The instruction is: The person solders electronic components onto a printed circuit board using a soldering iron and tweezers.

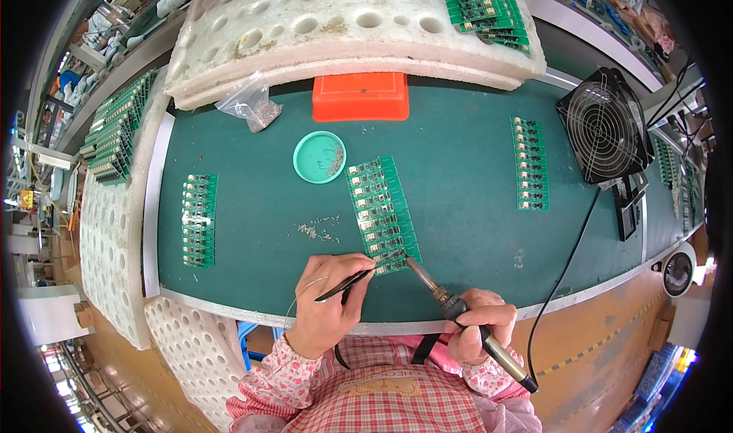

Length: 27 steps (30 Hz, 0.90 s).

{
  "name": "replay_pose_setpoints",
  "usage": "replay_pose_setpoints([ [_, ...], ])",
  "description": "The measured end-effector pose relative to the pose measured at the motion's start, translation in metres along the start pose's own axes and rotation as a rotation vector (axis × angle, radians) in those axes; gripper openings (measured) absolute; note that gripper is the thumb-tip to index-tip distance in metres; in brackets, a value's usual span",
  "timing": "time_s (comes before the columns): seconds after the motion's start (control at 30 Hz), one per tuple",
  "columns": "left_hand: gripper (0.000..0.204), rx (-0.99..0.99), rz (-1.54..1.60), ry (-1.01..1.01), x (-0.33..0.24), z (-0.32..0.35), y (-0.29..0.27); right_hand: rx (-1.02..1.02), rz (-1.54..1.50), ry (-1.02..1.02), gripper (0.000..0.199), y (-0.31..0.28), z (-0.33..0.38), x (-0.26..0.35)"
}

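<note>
My left hand (327, 305) pinches a pair of black tweezers (345, 285), whose tips reach the near end of a green circuit board panel (382, 213). A thin wire (299, 294), perhaps solder, curves out beside that hand. In my right hand (482, 320) is a soldering iron (453, 306), gripped by its dark handle. Its tip meets the panel's lower right part, close to the tweezer tips. Rows of small white and black components run along the panel, which lies slightly tilted on the green mat. Whether the iron touches a joint is too small to tell.
Small loose parts (318, 230) lie left of the panel. Behind are a turquoise dish (298, 167), a red bin (360, 101) and a plastic bag (252, 106). Other panels lie left (200, 221) and right (530, 164). A black fan (603, 127) stands right; perforated foam (336, 40) borders the back.
</note>
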<state>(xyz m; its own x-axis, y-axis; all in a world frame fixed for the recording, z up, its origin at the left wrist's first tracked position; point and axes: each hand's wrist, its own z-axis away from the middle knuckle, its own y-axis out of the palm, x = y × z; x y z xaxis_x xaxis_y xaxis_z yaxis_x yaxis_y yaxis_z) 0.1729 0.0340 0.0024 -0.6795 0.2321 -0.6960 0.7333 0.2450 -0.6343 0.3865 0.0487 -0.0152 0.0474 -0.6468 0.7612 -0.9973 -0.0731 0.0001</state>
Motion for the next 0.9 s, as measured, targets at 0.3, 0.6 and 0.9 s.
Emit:
replay_pose_setpoints([
  [0.3,0.024,-0.014,0.025,0.002,0.000,0.001,0.001,0.017,0.051,-0.022,0.023,0.004,-0.003,-0.001],
  [0.6,0.026,0.000,0.033,-0.008,-0.001,0.000,0.000,0.021,0.095,0.134,0.014,0.001,0.000,0.005],
  [0.9,0.030,-0.027,0.051,0.002,0.002,0.002,0.002,0.219,0.208,0.157,0.013,0.008,-0.017,0.008],
])
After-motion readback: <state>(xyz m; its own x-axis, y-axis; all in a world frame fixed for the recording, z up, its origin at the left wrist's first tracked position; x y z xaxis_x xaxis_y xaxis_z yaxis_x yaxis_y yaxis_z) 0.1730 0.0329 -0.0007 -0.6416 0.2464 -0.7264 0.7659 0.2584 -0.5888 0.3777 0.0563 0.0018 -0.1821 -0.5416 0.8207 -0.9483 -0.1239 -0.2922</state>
